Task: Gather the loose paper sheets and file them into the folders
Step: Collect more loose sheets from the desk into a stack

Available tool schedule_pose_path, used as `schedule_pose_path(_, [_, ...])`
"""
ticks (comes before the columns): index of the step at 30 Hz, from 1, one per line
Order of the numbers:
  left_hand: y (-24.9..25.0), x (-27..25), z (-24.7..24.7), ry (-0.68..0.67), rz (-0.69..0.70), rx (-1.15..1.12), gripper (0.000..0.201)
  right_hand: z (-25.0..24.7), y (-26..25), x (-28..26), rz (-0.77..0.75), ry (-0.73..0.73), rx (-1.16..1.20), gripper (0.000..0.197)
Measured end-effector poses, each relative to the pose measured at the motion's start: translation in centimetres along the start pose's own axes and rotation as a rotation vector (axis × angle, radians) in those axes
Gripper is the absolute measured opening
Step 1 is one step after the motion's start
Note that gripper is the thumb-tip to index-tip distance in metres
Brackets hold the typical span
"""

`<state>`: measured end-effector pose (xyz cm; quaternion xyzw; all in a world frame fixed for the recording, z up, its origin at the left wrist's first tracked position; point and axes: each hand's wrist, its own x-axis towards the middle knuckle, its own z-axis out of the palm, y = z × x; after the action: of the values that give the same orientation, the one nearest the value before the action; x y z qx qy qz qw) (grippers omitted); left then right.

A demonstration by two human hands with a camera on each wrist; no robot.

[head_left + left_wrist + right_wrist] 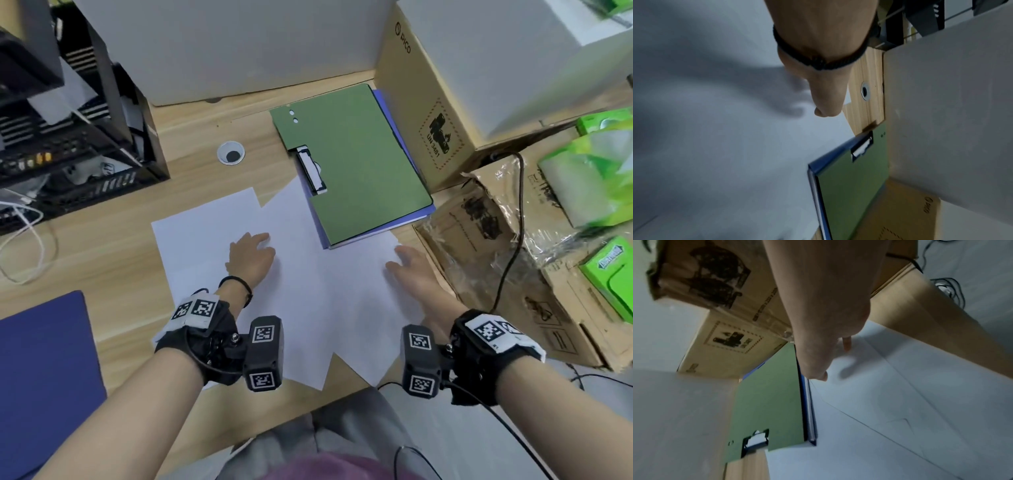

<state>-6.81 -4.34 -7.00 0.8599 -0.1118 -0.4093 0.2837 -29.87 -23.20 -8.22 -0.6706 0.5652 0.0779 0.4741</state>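
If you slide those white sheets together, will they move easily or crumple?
The white sheets look thin and lie flat, overlapping, so they would probably slide easily over the wooden desk. Lifted by one edge they would likely droop. One sheet runs under the green folder, which may hold it back.

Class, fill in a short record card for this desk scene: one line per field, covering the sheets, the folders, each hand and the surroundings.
Sheets: loose white paper sheets overlapping, spread on the wooden desk
Folders: green folder stacked on a blue folder, lying closed on the sheets' far edge
Left hand: left hand resting on the sheets
Right hand: right hand flat at the sheets' right edge
Surroundings: cardboard boxes to the right
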Motion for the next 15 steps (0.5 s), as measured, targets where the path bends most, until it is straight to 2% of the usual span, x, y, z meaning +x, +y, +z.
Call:
schedule_pose_path(5, [-4.2, -2.3, -1.7, -0.132, 0.038, 0.189, 0.061, 2.2, -0.8, -3.2, -0.038, -0.025, -0.079, 0.058])
schedule_pose_path(15, [-10.9, -6.2, -6.5, -0.139, -0.064, 0.147, 0.058, 10.4, -2.5, -10.1, -0.071, -0.108, 0.012, 0.055])
